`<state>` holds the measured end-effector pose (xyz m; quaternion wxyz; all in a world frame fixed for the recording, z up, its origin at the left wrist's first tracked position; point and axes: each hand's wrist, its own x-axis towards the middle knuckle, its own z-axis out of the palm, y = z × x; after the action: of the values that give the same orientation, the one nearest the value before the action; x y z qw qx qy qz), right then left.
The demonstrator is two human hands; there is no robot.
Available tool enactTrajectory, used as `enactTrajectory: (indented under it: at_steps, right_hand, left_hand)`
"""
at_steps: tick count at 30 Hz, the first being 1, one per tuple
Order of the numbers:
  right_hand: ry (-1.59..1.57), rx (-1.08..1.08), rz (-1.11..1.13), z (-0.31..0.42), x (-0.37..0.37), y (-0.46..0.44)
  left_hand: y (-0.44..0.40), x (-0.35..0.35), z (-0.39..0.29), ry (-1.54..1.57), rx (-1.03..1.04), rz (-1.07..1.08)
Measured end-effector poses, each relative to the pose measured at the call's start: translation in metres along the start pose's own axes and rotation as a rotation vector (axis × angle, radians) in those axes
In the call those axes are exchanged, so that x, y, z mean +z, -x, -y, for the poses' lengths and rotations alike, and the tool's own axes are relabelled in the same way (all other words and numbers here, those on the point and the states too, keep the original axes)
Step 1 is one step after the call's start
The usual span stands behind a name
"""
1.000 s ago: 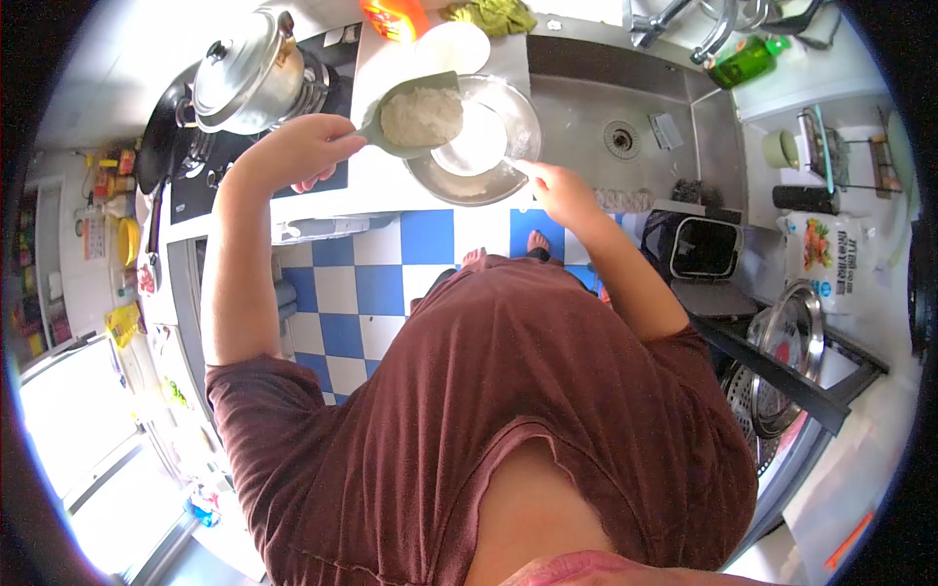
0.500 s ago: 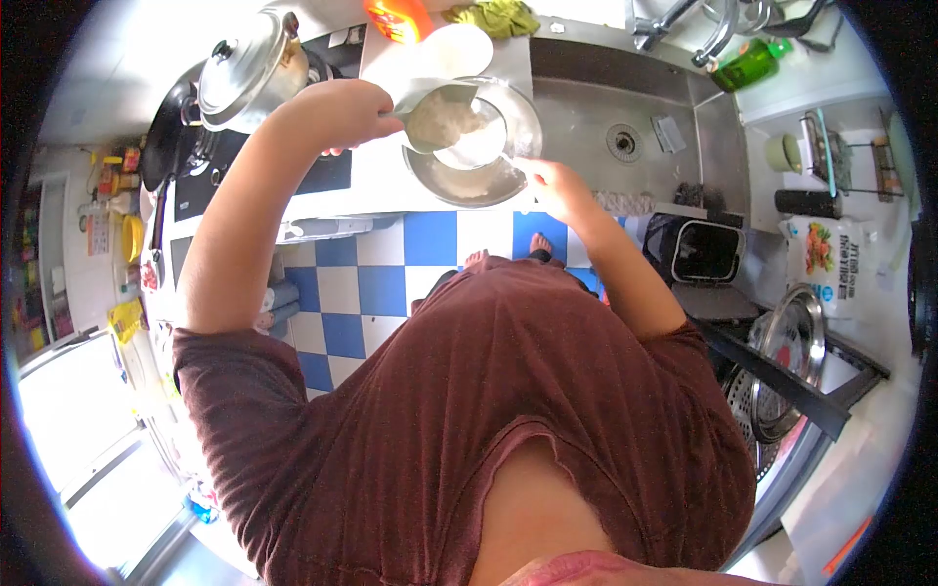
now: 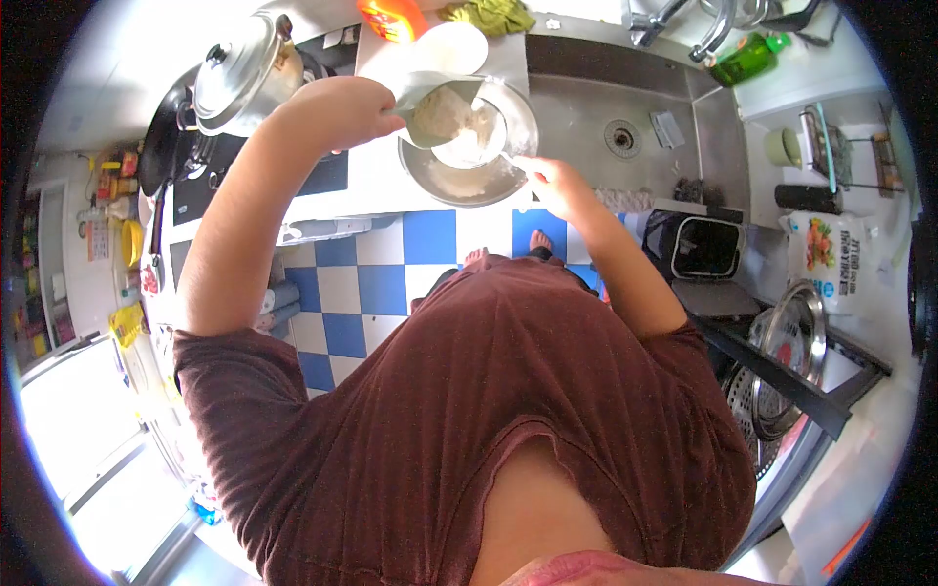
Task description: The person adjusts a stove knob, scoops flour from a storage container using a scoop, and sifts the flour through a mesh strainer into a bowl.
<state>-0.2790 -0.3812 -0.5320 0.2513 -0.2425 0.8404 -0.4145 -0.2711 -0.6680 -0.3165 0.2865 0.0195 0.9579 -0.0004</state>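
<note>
Though bright, kitchen counter [image 3: 313, 202] beneath bowl [image 3: 467, 186].

Harsh daylight floods from window [image 3: 88, 430] at lower left, bleaching panes; fisheye bends room edges, black corners; my work area bright, whites blown out.
</note>
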Motion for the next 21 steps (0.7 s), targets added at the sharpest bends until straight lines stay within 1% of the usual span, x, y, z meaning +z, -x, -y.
enactTrajectory:
  at_steps: [1,2,4,5,10,13,16,21]
  right_hand:
    - [0.036,0.007,0.015,0.005,-0.002,0.001]
    - [-0.043,0.012,-0.009,-0.001,0.001,-0.001]
    - [-0.202,0.022,-0.053,-0.017,0.012,-0.007]
    - [-0.195,0.017,-0.048,-0.017,0.013,-0.007]
    - [-0.142,-0.005,0.006,-0.02,0.012,-0.009]
    - [-0.24,-0.017,-0.086,-0.021,0.018,-0.009]
    - [-0.144,-0.053,-0.048,-0.026,0.016,-0.011]
    - [-0.146,-0.094,-0.061,-0.026,0.016,-0.01]
  left_hand:
    - [-0.002,0.007,0.003,-0.086,0.051,-0.052]
    - [-0.003,0.01,0.005,-0.173,0.102,-0.105]
    - [-0.001,0.005,-0.003,-0.179,0.062,-0.069]
    - [0.001,0.003,-0.006,-0.182,0.042,-0.051]
    - [0.002,0.006,-0.006,-0.216,0.058,-0.096]
    - [0.006,0.007,-0.008,-0.232,0.064,-0.135]
    - [0.013,0.009,-0.012,-0.244,0.047,-0.176]
    - [0.02,0.015,-0.016,-0.244,0.023,-0.188]
